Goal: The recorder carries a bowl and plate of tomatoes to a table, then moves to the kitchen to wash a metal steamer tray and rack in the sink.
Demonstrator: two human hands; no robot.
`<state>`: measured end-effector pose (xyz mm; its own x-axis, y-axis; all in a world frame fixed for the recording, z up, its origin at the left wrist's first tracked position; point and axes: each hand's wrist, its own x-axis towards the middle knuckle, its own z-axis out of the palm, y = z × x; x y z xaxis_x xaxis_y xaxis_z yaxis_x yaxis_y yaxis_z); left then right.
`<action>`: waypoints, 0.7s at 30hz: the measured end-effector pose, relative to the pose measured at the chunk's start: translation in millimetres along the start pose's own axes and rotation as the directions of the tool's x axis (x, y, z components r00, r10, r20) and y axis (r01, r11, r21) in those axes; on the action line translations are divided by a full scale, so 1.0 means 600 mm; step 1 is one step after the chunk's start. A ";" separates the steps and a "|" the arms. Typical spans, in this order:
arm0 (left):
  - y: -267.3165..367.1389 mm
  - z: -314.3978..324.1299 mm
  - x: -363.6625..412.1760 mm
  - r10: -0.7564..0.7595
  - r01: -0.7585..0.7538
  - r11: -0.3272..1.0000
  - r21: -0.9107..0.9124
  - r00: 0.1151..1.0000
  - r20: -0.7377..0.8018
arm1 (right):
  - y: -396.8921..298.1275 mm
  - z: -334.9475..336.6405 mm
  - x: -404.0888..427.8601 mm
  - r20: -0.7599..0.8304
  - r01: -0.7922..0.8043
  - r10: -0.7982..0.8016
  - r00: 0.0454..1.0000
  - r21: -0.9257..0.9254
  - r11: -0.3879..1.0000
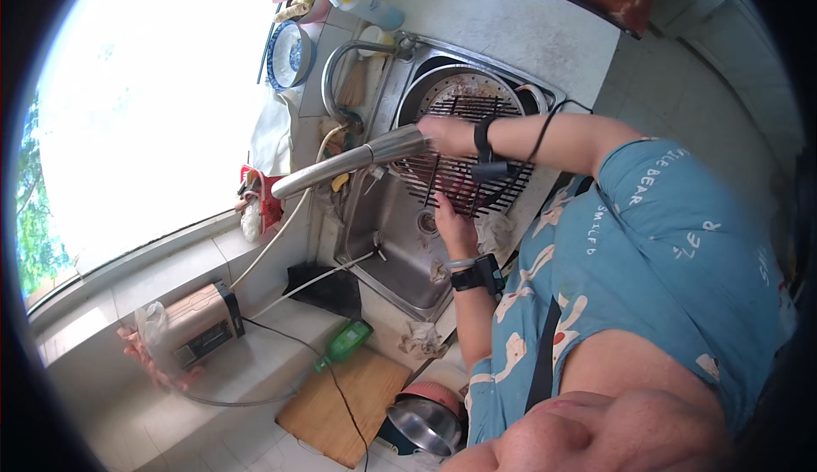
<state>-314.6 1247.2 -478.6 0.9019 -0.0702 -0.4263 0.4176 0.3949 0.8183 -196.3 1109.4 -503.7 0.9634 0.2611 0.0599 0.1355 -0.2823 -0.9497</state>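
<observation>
My left hand [454, 226] grips the near edge of a dark round wire grill rack [469, 172], its thumb on top of the bars. The rack leans over a double-bowl steel sink [389, 248] and partly covers a large metal pot [415, 86] with a perforated, stained steamer tray [469, 86] inside. My right hand [447, 135] is blurred above the rack, at the wide end of a thick metal tube, perhaps a spout [357, 159]. The tube hides its fingers, so its grip is unclear. Black bands are on both wrists.
A curved faucet [329, 76] stands behind the sink, near a spray bottle [376, 9] and a blue-and-white bowl [290, 56]. Hoses cross the ledge beside a boxy appliance [204, 325]. A green bottle [344, 342], wooden board [344, 405] and metal bowl [426, 424] lie lower down.
</observation>
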 end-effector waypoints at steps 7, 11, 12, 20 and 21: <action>-0.005 -0.004 0.009 -0.043 0.043 0.998 -0.051 0.999 0.007 | -0.032 0.019 -0.004 -0.028 0.260 -0.262 0.965 -0.059 0.964; -0.021 0.000 0.009 -0.010 0.009 1.000 -0.018 1.000 -0.017 | 0.089 -0.010 0.007 -0.272 -0.033 -0.032 0.962 -0.233 0.972; -0.018 -0.003 0.010 -0.007 0.007 1.000 -0.021 1.000 -0.022 | 0.060 -0.004 -0.005 -0.206 0.038 -0.076 0.975 -0.183 0.982; -0.006 -0.006 0.021 0.013 -0.014 0.998 -0.054 1.000 -0.020 | -0.013 0.032 -0.038 -0.094 0.192 -0.190 0.977 0.013 0.981; -0.008 -0.010 0.021 0.001 0.000 0.999 -0.048 1.000 0.019 | 0.010 0.002 -0.029 -0.162 0.179 -0.195 0.967 -0.104 0.978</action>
<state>-305.7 1250.2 -490.2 0.9043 -0.0875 -0.4178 0.4116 0.4383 0.7991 -212.9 1104.3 -510.6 0.9431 0.1576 0.2926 0.3294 -0.3250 -0.8865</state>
